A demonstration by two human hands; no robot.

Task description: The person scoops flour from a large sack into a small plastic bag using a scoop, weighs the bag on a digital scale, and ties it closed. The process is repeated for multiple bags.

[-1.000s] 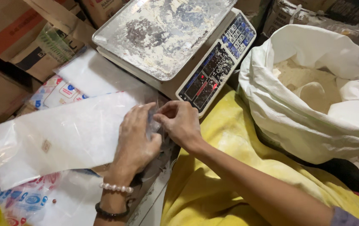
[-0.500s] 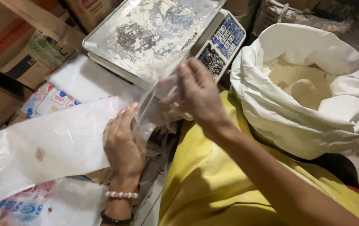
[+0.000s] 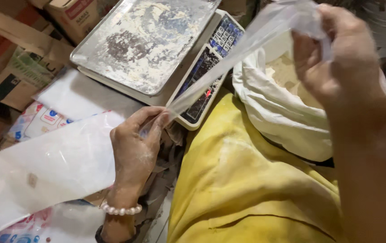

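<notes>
Since half a second ago the right hand (image 3: 337, 58) has lifted toward 1 o'clock, drawing the clear bag (image 3: 229, 63) taut over the scale (image 3: 157, 49). The bag looks light, limp and slippery, best pinched at its mouth edge. Right fingers are closed on its top end; the left hand (image 3: 134, 153) pinches the lower end, beside the bag stack (image 3: 53, 166) at 8 o'clock.

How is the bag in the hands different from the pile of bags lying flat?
The bag in the hands is stretched in the air between the left hand and the right hand; the pile of bags lies flat below. The held one looks thin and see-through; the pile looks milky white. The held one is a single bag; the pile seems to be many. Both are clear plastic.
</notes>
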